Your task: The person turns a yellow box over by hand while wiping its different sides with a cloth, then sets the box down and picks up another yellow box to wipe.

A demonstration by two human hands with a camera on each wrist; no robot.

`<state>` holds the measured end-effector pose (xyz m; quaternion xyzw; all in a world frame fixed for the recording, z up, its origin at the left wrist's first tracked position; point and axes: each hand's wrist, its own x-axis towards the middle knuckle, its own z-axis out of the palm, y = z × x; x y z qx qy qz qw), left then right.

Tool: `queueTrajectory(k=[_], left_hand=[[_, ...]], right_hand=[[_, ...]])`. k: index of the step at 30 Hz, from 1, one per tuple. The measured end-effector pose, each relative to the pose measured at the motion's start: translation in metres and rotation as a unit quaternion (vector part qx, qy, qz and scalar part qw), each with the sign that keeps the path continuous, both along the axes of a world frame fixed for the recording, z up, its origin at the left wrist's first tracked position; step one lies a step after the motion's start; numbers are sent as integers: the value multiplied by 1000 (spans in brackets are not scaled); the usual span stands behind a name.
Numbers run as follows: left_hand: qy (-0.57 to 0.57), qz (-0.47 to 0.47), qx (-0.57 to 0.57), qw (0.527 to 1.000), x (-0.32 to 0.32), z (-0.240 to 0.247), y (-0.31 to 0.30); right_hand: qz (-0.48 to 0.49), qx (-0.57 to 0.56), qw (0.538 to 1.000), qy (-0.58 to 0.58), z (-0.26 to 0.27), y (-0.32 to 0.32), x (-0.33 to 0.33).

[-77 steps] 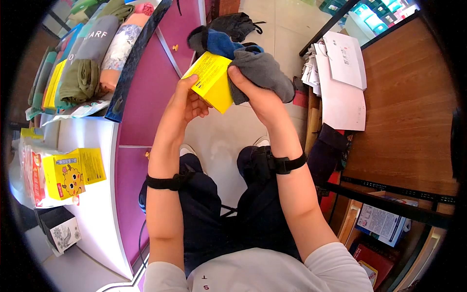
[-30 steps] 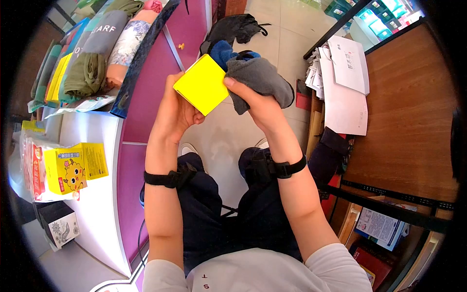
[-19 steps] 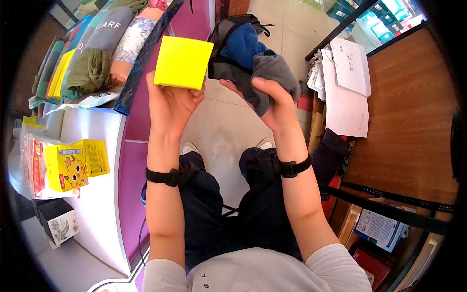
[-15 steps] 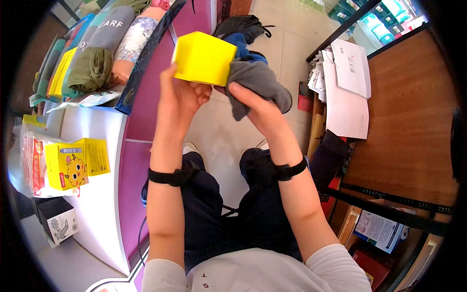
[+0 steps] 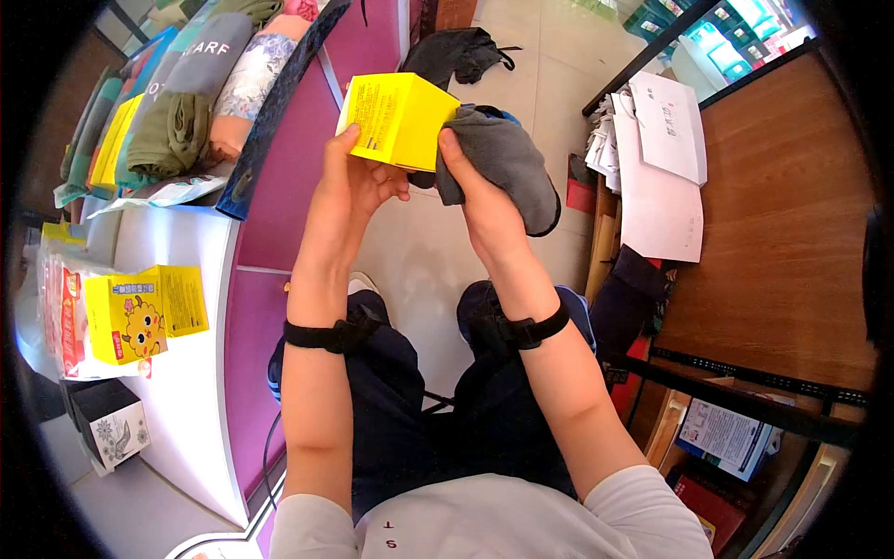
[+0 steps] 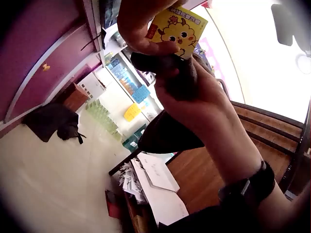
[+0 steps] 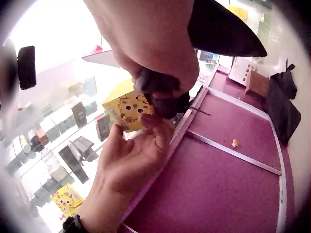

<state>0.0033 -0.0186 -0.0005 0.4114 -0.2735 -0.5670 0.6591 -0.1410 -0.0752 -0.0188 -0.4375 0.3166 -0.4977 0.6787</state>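
My left hand [image 5: 349, 196] holds a small yellow cardboard box [image 5: 396, 116], thumb on its near left side and fingers beneath. In the head view a printed side and a plain yellow side show. A cartoon face on another side of the box [image 7: 130, 109] appears in the right wrist view. My right hand [image 5: 491, 205] grips a grey cloth [image 5: 507, 158], thumb along its left part. The cloth meets the box's right edge, and a bit of blue shows at its top. In the left wrist view, dark cloth [image 6: 167, 133] hangs below the right hand.
To the left, a white counter [image 5: 186, 373] bears another yellow box [image 5: 130, 321], with a black-and-white box [image 5: 116, 433] below it. Rolled scarves [image 5: 200, 84] lie at the upper left. A black bag [image 5: 456, 56] rests on the floor. White envelopes [image 5: 661, 168] stand on the right.
The box swung left, apart from the cloth, then came back against it. It has turned from a plain side to a printed one. The cloth's blue part is now mostly hidden.
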Motion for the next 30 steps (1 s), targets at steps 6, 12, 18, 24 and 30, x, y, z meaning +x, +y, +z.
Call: queueTrajectory(k=[6,12,18,24,30], left_hand=[[93,-51,-15,994,7,-6,-3],[217,-61,-21,974,16,-17,-6],[74,59,7,995,-21,-11,-9],[80,-27,18,996,-11,-19,-3],[76,-54,50,994,-4,-10,0]], right_hand=[[-8,11,1000,-7,9,-3,-4],[8,27,997,-70,9,-11,-8],[67,-106,989,82,20,7,4],[37,-93,985,137,7,-3,0],[-58,-208,946,242,-10,-20,-5]])
